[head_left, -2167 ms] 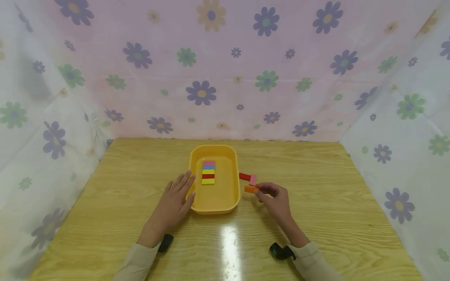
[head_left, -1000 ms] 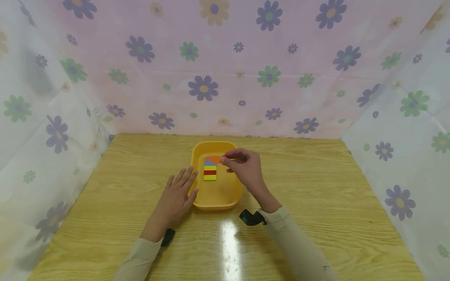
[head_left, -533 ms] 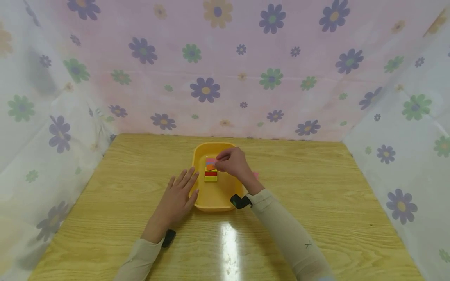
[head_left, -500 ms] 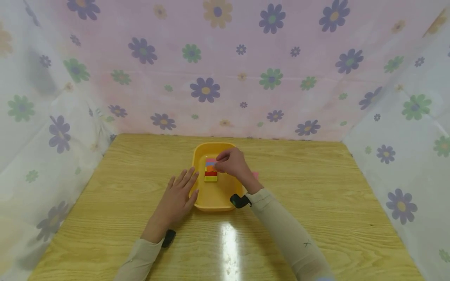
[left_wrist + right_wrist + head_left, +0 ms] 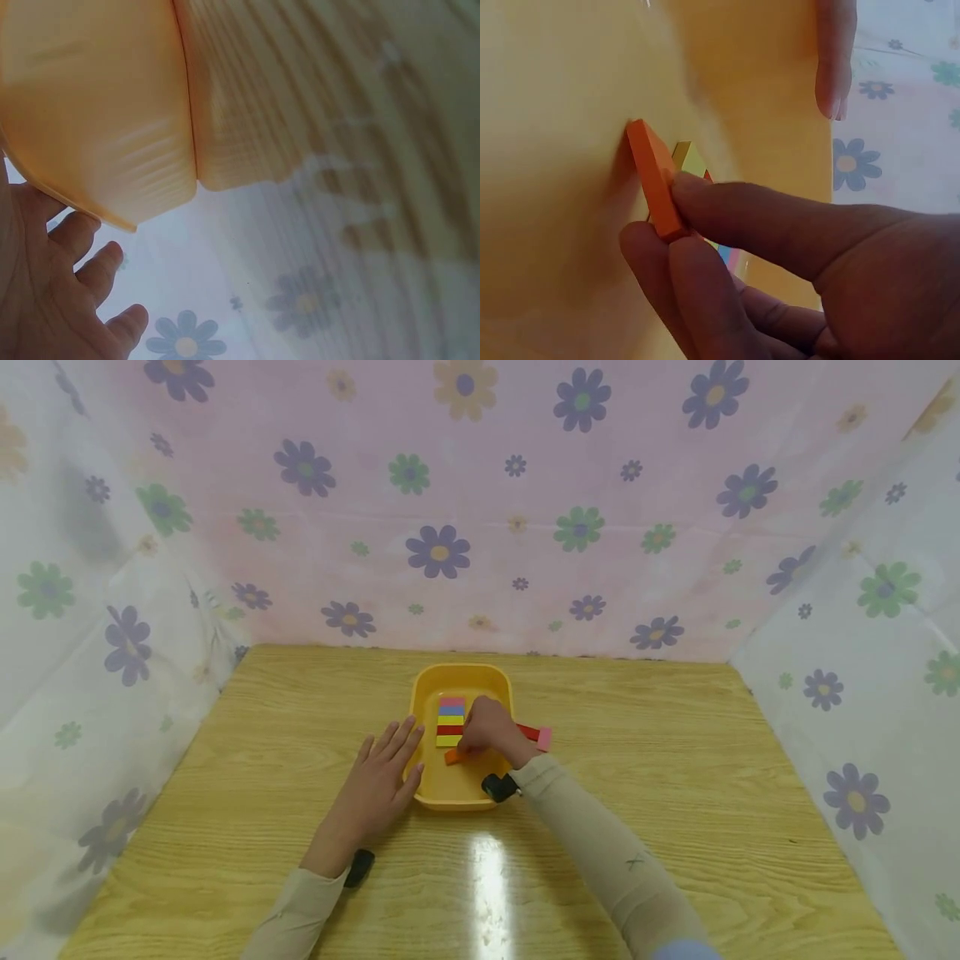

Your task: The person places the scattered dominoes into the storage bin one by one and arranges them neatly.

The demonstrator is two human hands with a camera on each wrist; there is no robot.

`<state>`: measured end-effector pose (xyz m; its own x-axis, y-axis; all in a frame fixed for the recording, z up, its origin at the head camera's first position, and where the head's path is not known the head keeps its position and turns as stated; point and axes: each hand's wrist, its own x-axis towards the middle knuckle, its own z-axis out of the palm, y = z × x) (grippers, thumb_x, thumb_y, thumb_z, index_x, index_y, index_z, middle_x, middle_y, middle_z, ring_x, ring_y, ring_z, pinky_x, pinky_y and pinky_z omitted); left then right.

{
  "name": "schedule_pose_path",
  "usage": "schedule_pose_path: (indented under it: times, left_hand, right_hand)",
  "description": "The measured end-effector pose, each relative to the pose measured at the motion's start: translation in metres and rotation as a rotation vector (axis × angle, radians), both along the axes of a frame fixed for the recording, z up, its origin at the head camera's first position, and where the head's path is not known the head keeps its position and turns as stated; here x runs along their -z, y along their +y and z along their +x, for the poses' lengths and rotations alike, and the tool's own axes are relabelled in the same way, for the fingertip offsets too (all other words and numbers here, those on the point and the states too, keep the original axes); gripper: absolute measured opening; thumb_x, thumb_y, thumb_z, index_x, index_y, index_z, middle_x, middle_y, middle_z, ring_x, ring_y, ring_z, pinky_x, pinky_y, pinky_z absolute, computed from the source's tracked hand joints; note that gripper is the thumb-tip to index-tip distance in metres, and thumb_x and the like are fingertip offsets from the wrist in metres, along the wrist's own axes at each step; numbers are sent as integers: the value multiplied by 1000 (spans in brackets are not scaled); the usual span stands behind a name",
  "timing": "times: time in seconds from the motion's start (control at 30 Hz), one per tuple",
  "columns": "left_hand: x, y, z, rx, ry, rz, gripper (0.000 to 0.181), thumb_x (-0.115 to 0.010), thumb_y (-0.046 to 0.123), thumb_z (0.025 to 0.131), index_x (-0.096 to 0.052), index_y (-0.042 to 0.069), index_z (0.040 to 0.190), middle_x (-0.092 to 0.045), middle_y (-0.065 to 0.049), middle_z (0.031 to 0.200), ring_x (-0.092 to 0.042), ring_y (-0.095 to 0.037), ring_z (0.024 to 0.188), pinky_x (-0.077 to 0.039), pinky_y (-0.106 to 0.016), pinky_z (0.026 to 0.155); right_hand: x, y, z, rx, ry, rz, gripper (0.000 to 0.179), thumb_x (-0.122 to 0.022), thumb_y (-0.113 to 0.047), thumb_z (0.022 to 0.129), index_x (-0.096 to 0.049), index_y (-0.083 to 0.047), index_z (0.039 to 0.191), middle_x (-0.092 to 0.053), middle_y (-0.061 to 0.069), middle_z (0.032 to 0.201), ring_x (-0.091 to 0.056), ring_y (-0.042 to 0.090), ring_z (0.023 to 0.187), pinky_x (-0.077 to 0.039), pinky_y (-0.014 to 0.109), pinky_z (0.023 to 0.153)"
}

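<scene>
My right hand (image 5: pixel 491 727) reaches into the yellow tray (image 5: pixel 431 793) and pinches an orange block (image 5: pixel 655 180) between thumb and fingers. In the head view the block lies just below the near end of a row of coloured blocks (image 5: pixel 451 721). From far to near the row runs pink, blue, yellow, red, yellow. The right wrist view shows the orange block tilted close to the tray floor, with the row partly hidden behind it. My left hand (image 5: pixel 378 777) rests on the tray's left rim, fingers spread; in the left wrist view its fingertips touch the rim.
Just right of the tray, a red block (image 5: pixel 528 731) and a pink block (image 5: pixel 544 739) lie on the wooden table (image 5: pixel 645 777), end to side. A flowered cloth (image 5: pixel 480 510) hangs behind the table and along both sides.
My right hand has carried the orange block from the table beside the tray into it, over the row's far end, then down to the near end. The left hand stays at the rim.
</scene>
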<state>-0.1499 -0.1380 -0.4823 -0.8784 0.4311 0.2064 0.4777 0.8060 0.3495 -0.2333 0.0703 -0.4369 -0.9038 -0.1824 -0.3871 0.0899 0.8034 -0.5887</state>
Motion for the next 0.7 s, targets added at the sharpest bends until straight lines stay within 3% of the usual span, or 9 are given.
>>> schedule_pose_path:
  times: [0.23, 0.7]
  left_hand:
    - [0, -1, 1, 5, 24, 12, 57, -54, 27, 105, -41, 6, 156, -34, -13, 164, -31, -39, 151, -23, -68, 118]
    - [2, 0, 0, 10, 3, 3, 58, -51, 31, 106, -37, 8, 158, -30, -11, 166, -28, -37, 153, -20, -66, 120]
  right_hand:
    - [2, -5, -2, 29, 2, 64, 32, -89, -10, 73, -63, 1, 89, -57, 3, 64, -54, 17, 55, -43, 21, 48]
    - [13, -2, -4, 18, 56, 75, 31, -93, -15, 71, -68, -1, 81, -57, 1, 60, -53, 15, 54, -43, 21, 50]
